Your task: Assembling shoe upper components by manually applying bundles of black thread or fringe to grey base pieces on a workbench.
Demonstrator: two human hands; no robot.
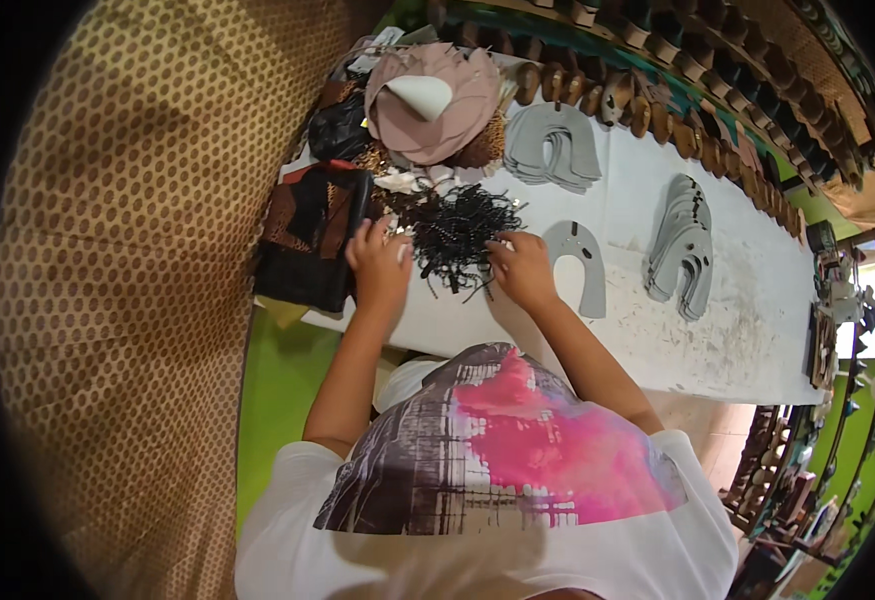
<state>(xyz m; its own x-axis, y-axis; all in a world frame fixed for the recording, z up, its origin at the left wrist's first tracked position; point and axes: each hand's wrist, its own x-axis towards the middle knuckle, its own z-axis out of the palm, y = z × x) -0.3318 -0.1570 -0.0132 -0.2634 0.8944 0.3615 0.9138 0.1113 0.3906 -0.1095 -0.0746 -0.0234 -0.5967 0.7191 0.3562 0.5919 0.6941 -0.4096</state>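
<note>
A tangled pile of thin black strips lies on the white-covered table in front of me, between my two hands. My left hand is at the pile's left edge, its fingers stretched forward and apart. At the right edge, my right hand has its fingers bent together in a pinch; what lies between the fingertips is too small to make out. Just right of this hand is a flat grey U-shaped piece with small dark holes.
Stacks of grey U-shaped pieces lie farther back and to the right. A large pink petal-like stack carries a white cone. Black and brown folded material sits at left. Wooden shoe lasts line the back edge.
</note>
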